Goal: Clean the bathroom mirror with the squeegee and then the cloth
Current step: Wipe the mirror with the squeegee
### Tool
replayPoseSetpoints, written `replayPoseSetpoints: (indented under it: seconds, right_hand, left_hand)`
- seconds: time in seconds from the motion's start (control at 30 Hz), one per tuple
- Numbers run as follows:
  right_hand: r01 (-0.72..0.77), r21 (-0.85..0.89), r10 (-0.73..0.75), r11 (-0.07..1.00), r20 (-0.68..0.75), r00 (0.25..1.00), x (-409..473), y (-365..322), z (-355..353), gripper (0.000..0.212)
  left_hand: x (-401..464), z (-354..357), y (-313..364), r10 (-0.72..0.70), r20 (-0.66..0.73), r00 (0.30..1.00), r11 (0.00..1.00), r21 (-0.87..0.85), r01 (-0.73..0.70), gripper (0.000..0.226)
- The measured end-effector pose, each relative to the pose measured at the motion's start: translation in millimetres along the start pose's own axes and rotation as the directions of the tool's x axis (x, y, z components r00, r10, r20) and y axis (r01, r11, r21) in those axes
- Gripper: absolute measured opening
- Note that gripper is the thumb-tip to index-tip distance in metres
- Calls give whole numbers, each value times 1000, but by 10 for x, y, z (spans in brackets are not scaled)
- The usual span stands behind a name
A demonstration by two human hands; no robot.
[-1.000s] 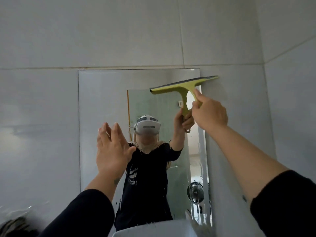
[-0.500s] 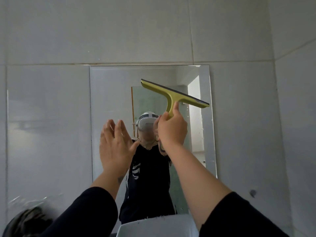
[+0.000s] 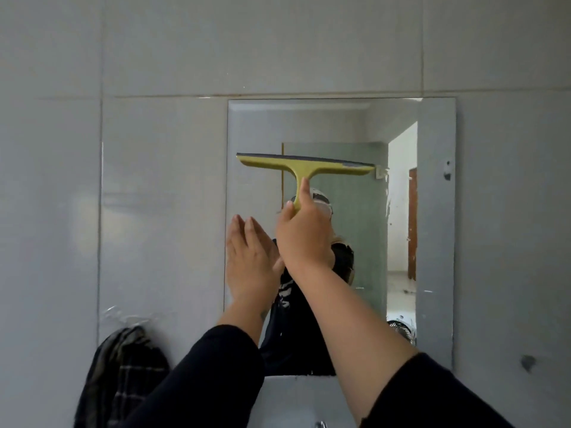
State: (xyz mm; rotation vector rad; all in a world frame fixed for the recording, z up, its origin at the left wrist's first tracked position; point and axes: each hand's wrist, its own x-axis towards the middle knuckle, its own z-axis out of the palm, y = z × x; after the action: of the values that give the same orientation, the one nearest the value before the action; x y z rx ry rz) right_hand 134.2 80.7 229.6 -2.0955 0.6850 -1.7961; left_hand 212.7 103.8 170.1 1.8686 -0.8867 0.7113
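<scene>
A rectangular mirror [image 3: 435, 242] hangs on the grey tiled wall ahead. My right hand [image 3: 304, 239] grips the handle of a yellow-green squeegee [image 3: 304, 168], whose blade lies level across the upper middle of the glass. My left hand [image 3: 250, 262] is raised flat with fingers together and straight, at the mirror's left edge, holding nothing. A dark checked cloth [image 3: 122, 375] hangs from a hook on the wall at lower left. My reflection is mostly hidden behind my arms.
A white basin [image 3: 296, 403] with a tap tip [image 3: 321, 424] sits under the mirror. A clear plastic hook [image 3: 126, 316] holds the cloth. A small dark mark [image 3: 527, 362] is on the wall at right. The mirror reflects a doorway and a fan.
The squeegee has moved from the mirror's top right corner leftward and down to the middle, its blade turning level. The view has shifted left, showing the hanging cloth.
</scene>
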Motion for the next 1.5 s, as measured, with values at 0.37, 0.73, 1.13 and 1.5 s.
replayPoseSetpoints:
  seconds: [0.37,0.73,1.13,1.5]
  right_hand:
    - [273,-372,-206,887,210,956,250,258,-540,48]
    - [265,-509,-144,819,265,953,401,467,-996,49]
    - [32,-546,51,837,136,989,363,1035,-1632,49]
    - [-283,-200,296,938,42,954,-148,1035,-1323,53]
  left_hand:
    - [-10,24,5,-63,-81,995,994,82,70,115]
    - [6,12,160,39,-11,999,996,84,-38,96]
    - [-160,118,333,27,93,995,999,38,-30,94]
    - [-97,85,231,44,171,984,995,79,-58,103]
